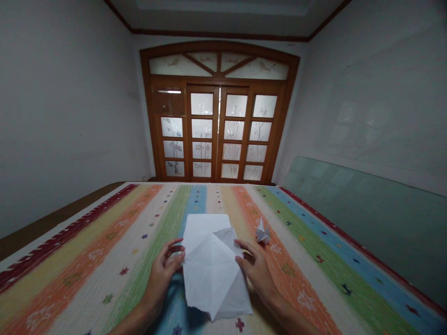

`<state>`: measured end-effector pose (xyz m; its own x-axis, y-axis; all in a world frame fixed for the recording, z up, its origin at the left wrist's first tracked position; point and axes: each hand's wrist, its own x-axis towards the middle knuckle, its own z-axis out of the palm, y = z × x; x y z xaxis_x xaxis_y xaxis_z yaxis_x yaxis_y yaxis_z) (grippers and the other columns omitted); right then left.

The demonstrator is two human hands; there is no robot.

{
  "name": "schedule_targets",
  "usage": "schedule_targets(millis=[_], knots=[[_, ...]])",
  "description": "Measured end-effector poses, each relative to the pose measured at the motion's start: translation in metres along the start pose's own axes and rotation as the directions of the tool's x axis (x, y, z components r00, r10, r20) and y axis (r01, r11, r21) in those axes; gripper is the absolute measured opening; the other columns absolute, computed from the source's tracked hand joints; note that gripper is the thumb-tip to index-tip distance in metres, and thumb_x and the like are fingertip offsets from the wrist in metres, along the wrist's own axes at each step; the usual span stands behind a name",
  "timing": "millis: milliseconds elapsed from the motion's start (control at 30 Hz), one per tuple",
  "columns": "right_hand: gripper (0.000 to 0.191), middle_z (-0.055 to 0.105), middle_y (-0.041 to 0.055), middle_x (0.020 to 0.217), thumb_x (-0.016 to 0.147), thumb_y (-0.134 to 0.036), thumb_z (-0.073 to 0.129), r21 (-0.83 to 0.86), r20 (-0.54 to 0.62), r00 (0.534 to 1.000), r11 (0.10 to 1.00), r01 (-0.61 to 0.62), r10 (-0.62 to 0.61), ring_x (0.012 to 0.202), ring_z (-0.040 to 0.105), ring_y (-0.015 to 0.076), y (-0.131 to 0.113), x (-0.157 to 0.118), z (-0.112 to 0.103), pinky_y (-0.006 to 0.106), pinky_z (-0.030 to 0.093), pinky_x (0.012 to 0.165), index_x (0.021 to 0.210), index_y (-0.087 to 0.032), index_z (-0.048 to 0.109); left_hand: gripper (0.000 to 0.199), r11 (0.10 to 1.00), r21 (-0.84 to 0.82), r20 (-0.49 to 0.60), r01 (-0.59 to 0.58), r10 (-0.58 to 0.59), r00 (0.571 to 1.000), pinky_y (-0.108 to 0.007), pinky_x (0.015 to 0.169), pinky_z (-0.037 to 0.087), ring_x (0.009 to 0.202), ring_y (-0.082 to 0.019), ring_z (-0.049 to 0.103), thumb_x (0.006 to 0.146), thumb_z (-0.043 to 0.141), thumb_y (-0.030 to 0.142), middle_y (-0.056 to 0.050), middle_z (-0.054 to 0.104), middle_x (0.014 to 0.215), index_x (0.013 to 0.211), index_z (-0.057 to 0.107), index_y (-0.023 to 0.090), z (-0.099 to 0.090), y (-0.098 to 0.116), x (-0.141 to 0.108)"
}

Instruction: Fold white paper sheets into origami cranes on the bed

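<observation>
Head view: left hand (162, 274) and right hand (254, 270) pinch the side edges of a creased white paper sheet (209, 270) on a striped cloth (104, 279); a small folded paper crane (263, 233) sits near on right, and a glass pane (349, 223) leans far right.

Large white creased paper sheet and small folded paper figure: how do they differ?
The large white creased paper sheet dwarfs the small folded paper figure. The sheet lies nearly flat; the figure stands up in points. The left hand and right hand touch the sheet, not the figure. Both are pale paper.
</observation>
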<state>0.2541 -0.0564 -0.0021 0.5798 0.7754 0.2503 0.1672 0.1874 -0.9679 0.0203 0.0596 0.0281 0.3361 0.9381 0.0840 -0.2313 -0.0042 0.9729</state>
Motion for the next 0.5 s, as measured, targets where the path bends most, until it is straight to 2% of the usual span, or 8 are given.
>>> schedule_targets(millis=[67, 167, 300, 433, 500], knots=[[0.047, 0.077, 0.016, 0.113, 0.073, -0.037, 0.078, 0.046, 0.032, 0.999, 0.999, -0.01, 0.009, 0.091, 0.073, 0.0302, -0.003, -0.003, 0.002, 0.042, 0.06, 0.079, 0.116, -0.017, 0.074, 0.063, 0.993, -0.11, 0.08, 0.037, -0.029, 0.996, -0.035, 0.068, 0.06, 0.086, -0.025, 0.071, 0.077, 0.079, 0.051, -0.008, 0.072, 0.111, 0.13, 0.056, 0.026, 0.003, 0.005, -0.008], [0.051, 0.077, 0.0158, 0.113, 0.077, -0.042, 0.078, 0.113, 0.113, 0.994, 0.994, -0.011, -0.002, 0.09, 0.073, 0.0288, -0.005, -0.008, 0.005, 0.04, 0.06, 0.076, 0.122, -0.017, 0.07, 0.058, 0.983, -0.174, 0.207, 0.058, -0.021, 0.978, -0.04, 0.074, 0.062, 0.095, -0.028, 0.071, 0.082, 0.077, 0.05, -0.011, 0.071, 0.12, 0.13, 0.054, 0.027, 0.006, 0.006, -0.016], [0.055, 0.072, 0.0166, 0.125, 0.079, -0.047, 0.079, 0.152, 0.195, 0.98, 0.988, -0.005, -0.025, 0.099, 0.072, 0.0299, -0.004, -0.016, 0.01, 0.042, 0.059, 0.083, 0.125, -0.021, 0.067, 0.046, 0.995, -0.099, 0.377, -0.004, 0.041, 0.925, -0.04, 0.077, 0.063, 0.109, -0.034, 0.068, 0.082, 0.079, 0.049, -0.014, 0.07, 0.124, 0.117, 0.065, 0.024, 0.007, -0.007, -0.018], [0.059, 0.066, 0.017, 0.134, 0.078, -0.053, 0.08, 0.224, 0.266, 0.963, 0.974, -0.024, -0.038, 0.112, 0.068, 0.0319, -0.002, -0.021, 0.014, 0.047, 0.054, 0.097, 0.127, -0.024, 0.065, 0.049, 0.996, 0.003, 0.549, -0.091, 0.075, 0.833, -0.041, 0.083, 0.062, 0.119, -0.036, 0.063, 0.085, 0.075, 0.055, -0.015, 0.064, 0.136, 0.123, 0.07, 0.025, 0.006, -0.025, -0.019], [0.06, 0.066, 0.0167, 0.133, 0.08, -0.056, 0.079, 0.251, 0.304, 0.952, 0.967, -0.037, -0.043, 0.113, 0.068, 0.0317, -0.002, -0.023, 0.014, 0.048, 0.052, 0.1, 0.129, -0.025, 0.063, 0.045, 0.988, 0.073, 0.593, -0.135, 0.065, 0.802, -0.043, 0.092, 0.059, 0.132, -0.037, 0.054, 0.087, 0.073, 0.054, -0.014, 0.059, 0.144, 0.123, 0.072, 0.028, 0.006, -0.032, -0.022]])
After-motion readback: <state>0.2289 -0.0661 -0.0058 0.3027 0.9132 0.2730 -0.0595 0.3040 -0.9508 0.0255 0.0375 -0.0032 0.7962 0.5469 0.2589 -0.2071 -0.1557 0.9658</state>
